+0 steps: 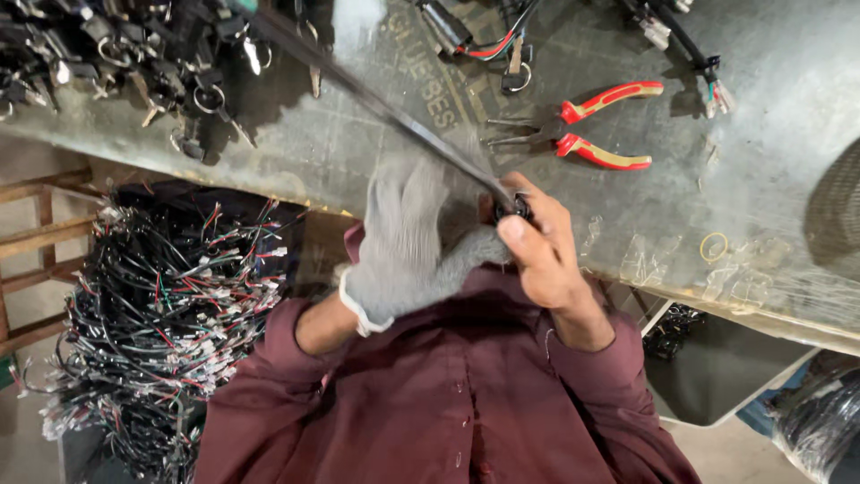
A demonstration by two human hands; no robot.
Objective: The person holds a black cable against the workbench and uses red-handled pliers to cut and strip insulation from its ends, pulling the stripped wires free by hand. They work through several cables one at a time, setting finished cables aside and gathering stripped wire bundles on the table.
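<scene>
Bare right-hand fingers (515,229) pinch a small black fitting (520,211) at the near end of a long black sleeve (376,99); the gloved left hand (403,242) curls around the sleeve just beside it, above the bench (779,108) edge. The sleeve's long axis runs up-left, away from the chest. Seemingly the fitting is being seated, needing a steady push along that axis; red pliers (591,125) lie near.

The table (770,108) is a worn grey surface with faded lettering. Red-and-yellow-handled pliers (582,130) lie on it near the middle. A heap of keys and black parts (134,63) fills the far left corner. Black cables with connectors (690,45) lie along the far edge. Clear plastic scraps (717,278) and a small ring (714,246) sit near the near edge.
</scene>
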